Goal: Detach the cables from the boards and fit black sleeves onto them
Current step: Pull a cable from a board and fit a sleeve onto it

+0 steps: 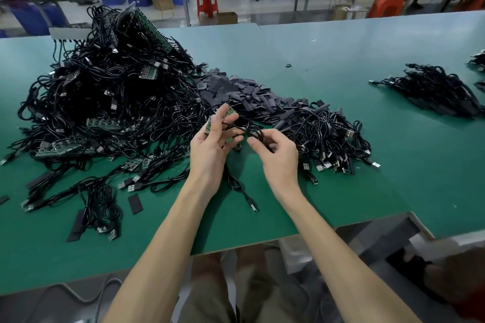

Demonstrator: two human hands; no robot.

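Bright, even light; edges warped.

Left hand (210,149) grips a small green circuit board (228,111) up in its fingers (221,115). Right hand (278,156) pinches the thin black cable (237,127) just beside them. A heap of flat black sleeves (244,92) sits just past the fingers on the green surface (328,55).

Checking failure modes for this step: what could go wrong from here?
The left hand grips a small board while the right hand pinches the cable running from it; a hard tug may damage the board rather than free the cable cleanly. The held loops sit close to the cable pile and could snag.
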